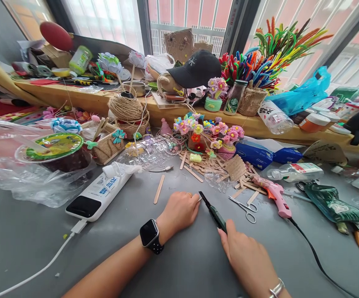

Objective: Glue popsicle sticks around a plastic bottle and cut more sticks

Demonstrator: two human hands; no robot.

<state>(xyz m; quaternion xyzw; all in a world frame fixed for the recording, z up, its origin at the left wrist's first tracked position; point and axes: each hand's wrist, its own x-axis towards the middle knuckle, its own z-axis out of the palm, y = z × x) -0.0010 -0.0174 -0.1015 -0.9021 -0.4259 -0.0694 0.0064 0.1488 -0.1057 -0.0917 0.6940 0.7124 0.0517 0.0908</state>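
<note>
My left hand, with a black smartwatch on its wrist, is closed just above the grey table. A thin pale stick pokes slightly from its fingertips; most of it is hidden. In my right hand is a dark green utility knife, its blade tilted up to the left beside that stick. I cannot tell whether blade and stick touch. One wooden craft stick lies left of my left hand. Small silver scissors rest open to the right of the knife.
A pink glue gun with a black cord lies at right. Behind my hands is a pile of craft sticks with crocheted flowers. A white power bank with a cable and a lidded bowl stand at left. A cluttered wooden ledge runs behind.
</note>
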